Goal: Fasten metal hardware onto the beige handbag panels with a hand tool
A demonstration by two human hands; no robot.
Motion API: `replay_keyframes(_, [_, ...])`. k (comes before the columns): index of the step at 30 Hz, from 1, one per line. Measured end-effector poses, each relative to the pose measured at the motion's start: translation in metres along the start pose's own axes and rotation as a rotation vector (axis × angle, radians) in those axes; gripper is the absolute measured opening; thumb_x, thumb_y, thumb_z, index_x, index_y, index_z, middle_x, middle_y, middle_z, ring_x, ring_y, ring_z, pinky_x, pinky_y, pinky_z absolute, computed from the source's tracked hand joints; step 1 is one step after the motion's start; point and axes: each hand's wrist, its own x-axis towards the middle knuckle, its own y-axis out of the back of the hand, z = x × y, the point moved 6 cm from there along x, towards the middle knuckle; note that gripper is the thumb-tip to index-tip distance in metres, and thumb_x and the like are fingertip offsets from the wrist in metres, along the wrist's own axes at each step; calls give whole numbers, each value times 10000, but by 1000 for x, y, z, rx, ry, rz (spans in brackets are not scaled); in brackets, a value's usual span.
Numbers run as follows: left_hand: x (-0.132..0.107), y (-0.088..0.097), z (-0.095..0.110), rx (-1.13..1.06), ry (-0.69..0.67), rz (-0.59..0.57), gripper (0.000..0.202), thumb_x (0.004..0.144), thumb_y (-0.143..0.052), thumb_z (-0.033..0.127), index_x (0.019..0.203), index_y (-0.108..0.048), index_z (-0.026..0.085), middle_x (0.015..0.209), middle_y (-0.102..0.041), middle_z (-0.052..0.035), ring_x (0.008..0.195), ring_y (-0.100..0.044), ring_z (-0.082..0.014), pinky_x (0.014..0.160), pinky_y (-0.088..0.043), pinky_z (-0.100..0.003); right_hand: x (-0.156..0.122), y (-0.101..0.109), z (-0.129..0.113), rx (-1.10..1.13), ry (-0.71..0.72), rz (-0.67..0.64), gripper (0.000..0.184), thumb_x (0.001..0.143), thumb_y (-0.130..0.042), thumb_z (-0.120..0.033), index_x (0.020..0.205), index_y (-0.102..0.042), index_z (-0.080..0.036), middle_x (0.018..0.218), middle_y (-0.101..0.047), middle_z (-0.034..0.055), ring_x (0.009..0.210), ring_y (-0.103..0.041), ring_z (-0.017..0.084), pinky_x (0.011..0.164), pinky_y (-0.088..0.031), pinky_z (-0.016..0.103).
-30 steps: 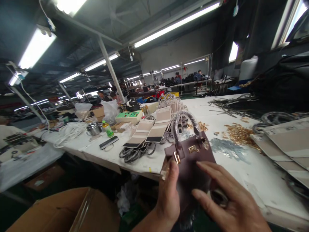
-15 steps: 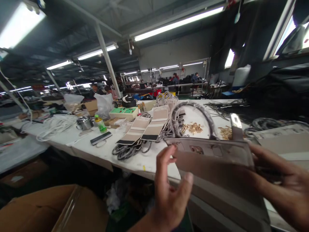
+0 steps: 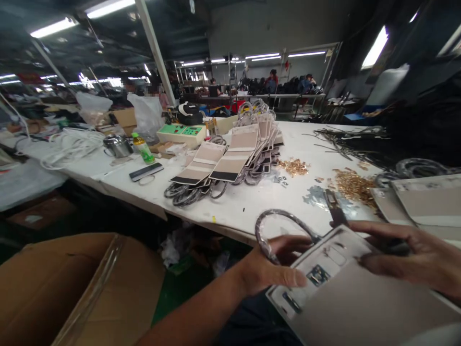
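In front of me is a beige bag panel (image 3: 363, 293), tilted, with cut-outs and metal fittings along its top edge. A plastic-wrapped loop handle (image 3: 262, 226) rises from that edge. My left hand (image 3: 277, 269) is closed on the edge, its thumb on the face near a metal fitting and its fingers behind, partly hidden. My right hand (image 3: 414, 254) grips the panel's other side, thumb on the face, beside a dark strap tab with a metal plate (image 3: 334, 206) that sticks up. Whether the right fingers hold anything more is hidden.
Stacked bag panels with wrapped handles (image 3: 230, 149) lie on the white table (image 3: 230, 211). Small gold metal pieces (image 3: 353, 185) are heaped nearer the right, beside more panels (image 3: 428, 197). A bottle (image 3: 143, 148) and a metal pot (image 3: 118, 145) stand left. Below is an open cardboard box (image 3: 133, 278).
The panel has come lower and turned, so its face with the fittings shows more. My left hand, fingers spread before, now holds its edge. The view has tilted downward.
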Motion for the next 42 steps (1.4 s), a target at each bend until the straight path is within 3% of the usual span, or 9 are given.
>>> replay_keyframes(3, [1,26,-68,-22,165,215,753,500,-1050,484,1144,-800,183,1064,-784,-104,951,-732,-262,890,-551,-377,1,-43,32,84,-314,-398,623,643,-992,-433,1215,-839,-241,1022,-820,117,909,-793,402,730,-685,406])
replay_keyframes(6, [1,50,-114,-30,236,413,762,454,-1043,492,1092,-802,151,1007,-787,-100,843,-706,-230,801,-540,-350,14,-69,59,89,-378,-473,678,703,-947,-484,1289,-793,-180,944,-807,96,818,-768,337,679,-639,370])
replay_keyframes(11, [14,77,-139,-64,193,642,590,540,-969,438,1016,-816,124,916,-795,-87,763,-682,-197,743,-524,-313,58,-95,100,-198,-260,-526,736,762,-846,-502,1391,-734,-136,758,-710,15,645,-613,197,556,-459,279])
replay_keyframes(18, [22,80,-152,-134,212,801,506,569,-947,445,905,-747,123,826,-775,-83,694,-670,-181,680,-511,-292,91,-105,129,-465,-152,-687,530,866,-717,-522,1291,-790,-215,767,-720,2,681,-629,197,613,-463,287])
replay_keyframes(22, [31,75,-144,-165,197,812,499,537,-966,454,824,-721,128,743,-745,-59,632,-642,-162,663,-514,-289,94,-86,119,-492,-11,-376,505,846,-706,-641,1107,-836,-228,795,-768,42,675,-683,232,626,-488,325])
replay_keyframes(26, [35,73,-141,-189,189,868,469,512,-964,424,766,-695,135,684,-725,-46,596,-624,-154,652,-516,-286,57,-54,56,-421,253,231,413,873,-721,-653,853,-784,-245,855,-778,72,708,-698,257,653,-511,373])
replay_keyframes(28, [35,71,-141,-195,189,875,437,520,-951,404,757,-703,133,699,-735,-55,605,-634,-158,648,-515,-283,32,-50,35,-285,191,424,289,888,-778,-536,782,-742,-269,731,-690,40,661,-639,238,607,-487,369])
replay_keyframes(33, [37,68,-140,-215,188,870,385,534,-926,370,769,-756,117,722,-750,-69,623,-654,-174,656,-525,-293,22,-94,50,792,43,346,328,832,-757,-317,594,-550,-227,496,-422,-55,414,-371,132,413,-371,290])
replay_keyframes(42, [41,65,-139,-266,160,832,361,545,-919,332,805,-798,111,738,-745,-60,637,-642,-173,681,-519,-297,29,-120,100,903,-82,494,281,790,-639,-285,579,-463,-225,478,-372,-67,391,-311,110,410,-345,265])
